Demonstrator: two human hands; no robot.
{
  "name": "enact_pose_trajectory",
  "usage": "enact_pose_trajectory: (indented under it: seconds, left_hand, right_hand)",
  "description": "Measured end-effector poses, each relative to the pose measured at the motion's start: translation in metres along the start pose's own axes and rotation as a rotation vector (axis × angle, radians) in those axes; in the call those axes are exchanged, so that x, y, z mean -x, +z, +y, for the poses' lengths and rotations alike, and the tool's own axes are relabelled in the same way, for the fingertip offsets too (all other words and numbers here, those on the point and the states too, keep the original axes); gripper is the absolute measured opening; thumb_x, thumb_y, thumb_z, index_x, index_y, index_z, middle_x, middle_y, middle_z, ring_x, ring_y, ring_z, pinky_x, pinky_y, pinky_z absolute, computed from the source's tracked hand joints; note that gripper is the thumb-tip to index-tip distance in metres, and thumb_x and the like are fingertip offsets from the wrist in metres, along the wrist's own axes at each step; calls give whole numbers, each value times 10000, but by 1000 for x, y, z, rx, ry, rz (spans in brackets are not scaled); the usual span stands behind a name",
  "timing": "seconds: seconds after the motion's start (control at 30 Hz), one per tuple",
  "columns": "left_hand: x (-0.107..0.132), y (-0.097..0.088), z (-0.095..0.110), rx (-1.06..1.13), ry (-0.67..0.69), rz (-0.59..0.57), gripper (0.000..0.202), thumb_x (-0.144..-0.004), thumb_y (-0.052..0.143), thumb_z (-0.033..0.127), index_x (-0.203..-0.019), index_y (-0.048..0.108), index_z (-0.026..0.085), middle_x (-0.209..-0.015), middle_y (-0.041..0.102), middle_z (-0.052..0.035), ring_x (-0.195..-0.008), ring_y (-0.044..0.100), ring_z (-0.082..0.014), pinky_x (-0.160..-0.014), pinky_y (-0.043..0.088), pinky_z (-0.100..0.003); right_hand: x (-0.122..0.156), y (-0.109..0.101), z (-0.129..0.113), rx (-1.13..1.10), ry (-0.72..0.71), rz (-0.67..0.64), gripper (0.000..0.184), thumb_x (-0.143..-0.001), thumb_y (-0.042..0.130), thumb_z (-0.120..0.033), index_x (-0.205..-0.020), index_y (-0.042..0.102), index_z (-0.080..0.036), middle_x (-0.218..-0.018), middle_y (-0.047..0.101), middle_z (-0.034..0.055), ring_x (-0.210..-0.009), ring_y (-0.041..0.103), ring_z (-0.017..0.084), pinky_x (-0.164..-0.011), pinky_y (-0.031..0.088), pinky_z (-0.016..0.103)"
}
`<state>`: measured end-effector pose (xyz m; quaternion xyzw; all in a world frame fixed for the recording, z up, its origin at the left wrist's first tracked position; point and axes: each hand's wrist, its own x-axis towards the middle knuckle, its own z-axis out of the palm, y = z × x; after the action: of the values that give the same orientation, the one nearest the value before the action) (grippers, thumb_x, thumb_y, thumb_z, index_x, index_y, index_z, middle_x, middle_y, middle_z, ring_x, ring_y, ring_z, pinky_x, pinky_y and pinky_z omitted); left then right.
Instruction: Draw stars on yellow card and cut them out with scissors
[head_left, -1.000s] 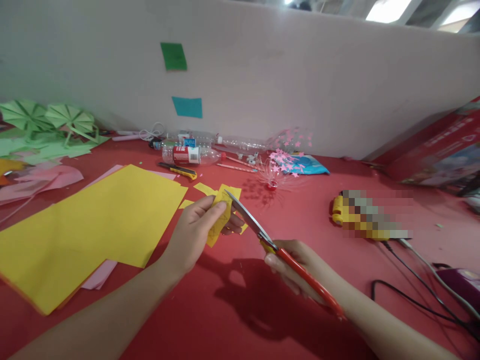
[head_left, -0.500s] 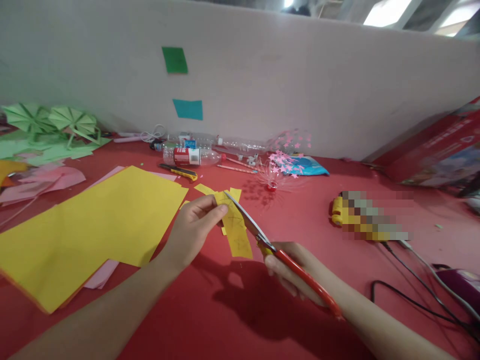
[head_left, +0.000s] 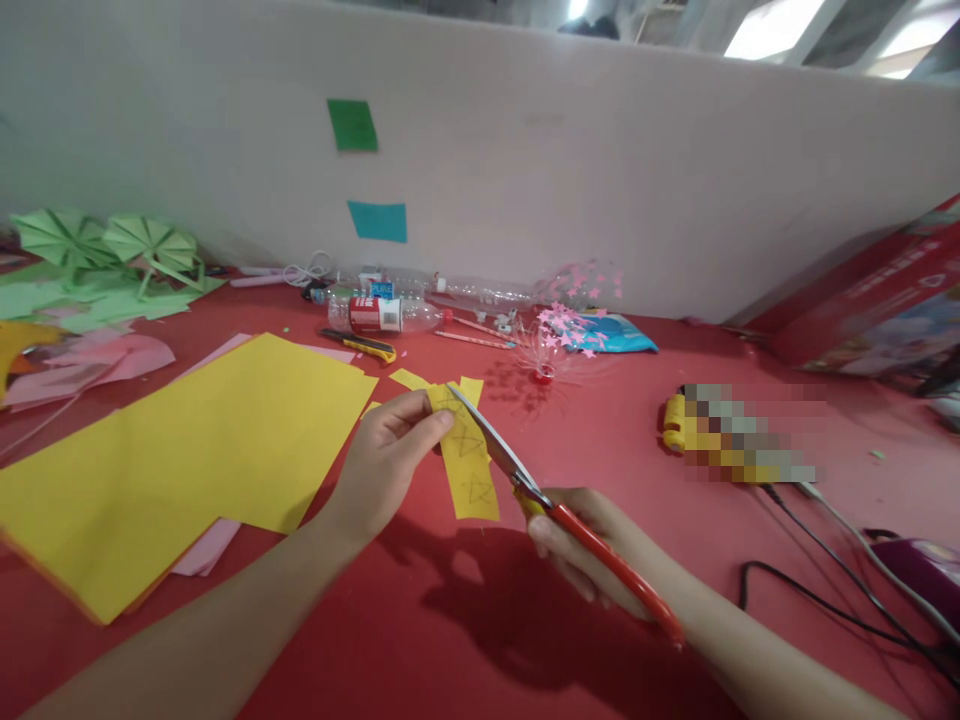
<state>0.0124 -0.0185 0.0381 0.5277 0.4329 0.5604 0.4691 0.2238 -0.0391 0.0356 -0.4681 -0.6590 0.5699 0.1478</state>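
Observation:
Between thumb and fingers, my left hand pinches the upper end of a yellow paper strip with stars drawn on it in dark line. My right hand grips red-handled scissors. The blades point up and left, and their tip lies at the strip's upper end, close to my left thumb. A small yellow bit shows by the scissors' pivot, at my right fingers. Several yellow paper scraps lie on the table behind the strip.
Yellow sheets cover the left of the red table. Behind stand a utility knife, a plastic bottle, a pink-star ornament and a blue packet. A yellow power strip with cables lies right. Green folded paper wheels stand far left.
The strip's lower end has swung slightly left and its drawn stars face me more clearly. Both hands and the scissors stay nearly where they were.

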Motion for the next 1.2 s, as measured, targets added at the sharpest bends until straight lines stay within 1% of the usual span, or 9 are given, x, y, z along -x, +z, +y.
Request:
enact_pose_trajectory:
  seconds: [0.2, 0.3, 0.5, 0.67, 0.8, 0.97, 1.13, 1.2]
  left_hand:
    - [0, 0, 0, 33, -7, -13, 211, -816, 594, 298, -634, 576, 192, -628, 537, 29, -649, 515, -129, -680, 426, -257]
    - [-1, 0, 0, 24, -5, -15, 218, -818, 590, 300, -630, 573, 190, -627, 540, 28, -648, 515, -130, -682, 423, -258]
    - [-1, -1, -2, 45, -5, -7, 197, -802, 600, 306, -646, 592, 185, -628, 553, 21, -617, 506, -128, -622, 409, -255]
    - [-2, -2, -4, 63, 17, 37, 155, -783, 620, 293, -669, 628, 189, -610, 557, 15, -610, 526, -137, -595, 413, -259]
    - [-3, -2, -4, 70, 25, 75, 139, -790, 626, 309, -705, 638, 200, -608, 551, 18, -603, 533, -139, -570, 405, -256]
    - [-3, -1, -3, 32, 33, 102, 154, -792, 628, 322, -707, 634, 194, -619, 551, 18, -577, 509, -127, -542, 382, -249]
    - [0, -1, 0, -78, 57, 127, 195, -816, 602, 333, -682, 607, 190, -594, 505, 34, -548, 449, -107, -521, 339, -234]
    - [1, -1, 1, -99, 62, 122, 222, -823, 593, 337, -659, 584, 188, -600, 492, 35, -554, 437, -104, -523, 331, -231]
  right_hand:
    - [0, 0, -2, 33, 13, 9, 547, -735, 512, -729, -617, 412, -204, -380, 397, -79, -318, 324, 53, -347, 245, 187]
    - [0, -1, -3, 49, 8, 10, 541, -740, 516, -721, -614, 406, -206, -385, 400, -76, -320, 331, 55, -349, 246, 188]
    - [0, -3, -5, 71, 15, 13, 563, -720, 523, -736, -592, 381, -206, -394, 398, -72, -333, 348, 54, -353, 247, 178]
    - [0, -3, -4, 78, 5, 29, 577, -712, 511, -752, -580, 363, -211, -382, 390, -73, -324, 341, 51, -346, 249, 175]
    - [1, -2, -5, 84, 18, 31, 571, -707, 520, -748, -587, 386, -207, -384, 401, -68, -325, 341, 53, -346, 245, 179]
    - [1, 0, -4, 71, 32, 9, 559, -733, 491, -746, -627, 407, -204, -396, 408, -68, -326, 344, 57, -342, 270, 184]
    - [1, 1, -1, 119, -45, 22, 589, -716, 469, -781, -626, 380, -206, -430, 436, -58, -363, 372, 59, -371, 259, 195]
    - [2, 2, -1, 128, -43, 30, 596, -721, 448, -790, -627, 383, -205, -432, 433, -59, -369, 365, 57, -380, 256, 198]
